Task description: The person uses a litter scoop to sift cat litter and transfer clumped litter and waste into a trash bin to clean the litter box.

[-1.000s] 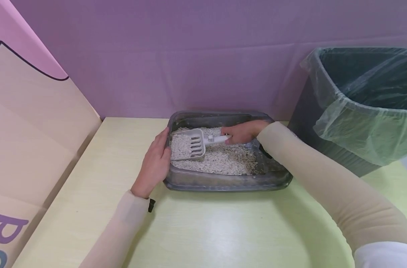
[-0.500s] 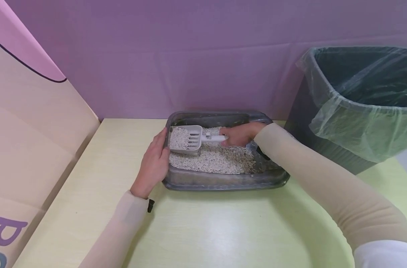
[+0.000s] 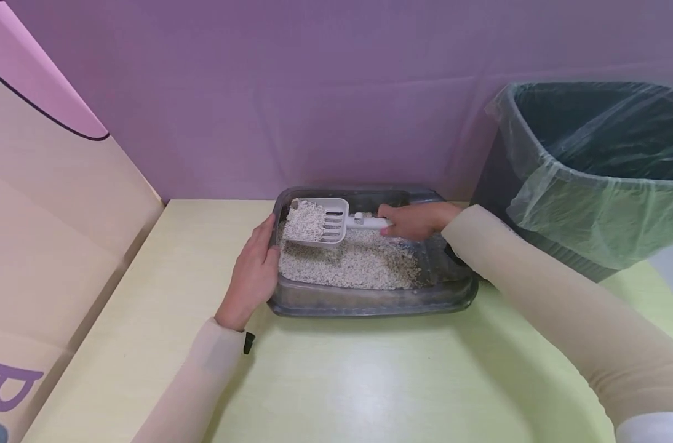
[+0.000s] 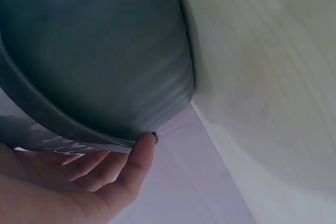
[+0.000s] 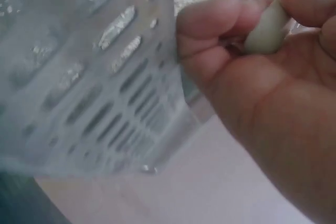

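A dark grey litter tray (image 3: 370,301) stands against the purple backdrop with pale grainy litter (image 3: 353,267) in it. My left hand (image 3: 251,274) grips its left end at the rim (image 4: 68,124); in the left wrist view several fingertips (image 4: 139,150) meet the rim. My right hand (image 3: 416,221) holds the handle (image 3: 370,223) of a white slotted litter scoop (image 3: 336,237). Litter is heaped in the scoop's front part, above the tray's back left. The right wrist view shows the slotted underside (image 5: 110,108), with my right hand (image 5: 268,77) curled around the handle end.
A grey bin (image 3: 494,178) lined with a clear plastic bag (image 3: 580,209) stands right of the tray, near my right sleeve. The pale table (image 3: 336,381) runs along the front. A printed panel (image 3: 48,221) borders the left side.
The loaded scoop has risen from the litter, moving away from me and then a little right with my right hand. My left hand stays at the tray's left end.
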A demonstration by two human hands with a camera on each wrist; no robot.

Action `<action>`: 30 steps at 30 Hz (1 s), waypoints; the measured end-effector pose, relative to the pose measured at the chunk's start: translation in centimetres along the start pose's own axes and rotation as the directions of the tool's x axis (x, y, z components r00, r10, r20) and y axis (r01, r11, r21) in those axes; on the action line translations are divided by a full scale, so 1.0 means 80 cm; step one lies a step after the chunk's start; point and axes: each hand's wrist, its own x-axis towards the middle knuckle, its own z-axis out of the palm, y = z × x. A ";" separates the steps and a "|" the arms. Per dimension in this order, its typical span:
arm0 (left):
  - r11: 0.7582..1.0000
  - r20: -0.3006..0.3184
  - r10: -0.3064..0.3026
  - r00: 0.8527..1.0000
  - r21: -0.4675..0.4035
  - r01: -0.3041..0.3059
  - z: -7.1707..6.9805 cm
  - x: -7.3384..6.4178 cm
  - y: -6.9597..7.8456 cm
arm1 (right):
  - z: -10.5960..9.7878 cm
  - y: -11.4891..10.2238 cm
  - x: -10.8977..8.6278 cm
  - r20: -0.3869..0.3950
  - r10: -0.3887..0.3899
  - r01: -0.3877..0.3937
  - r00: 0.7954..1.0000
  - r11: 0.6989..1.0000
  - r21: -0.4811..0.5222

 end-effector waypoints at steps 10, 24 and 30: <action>1.000 0.005 0.007 1.000 0.000 -0.007 0.005 0.004 -0.003 | 0.044 0.009 -0.065 -0.367 -0.114 0.139 0.923 0.989 0.045; 1.000 0.013 -0.018 1.000 0.007 0.018 0.005 0.007 -0.009 | 0.063 0.020 -0.098 -0.487 -0.130 0.179 0.863 0.982 0.055; 1.000 0.010 -0.008 1.000 0.014 0.008 0.006 0.009 -0.007 | 0.058 0.018 -0.116 -0.536 -0.138 0.160 0.833 0.987 -0.005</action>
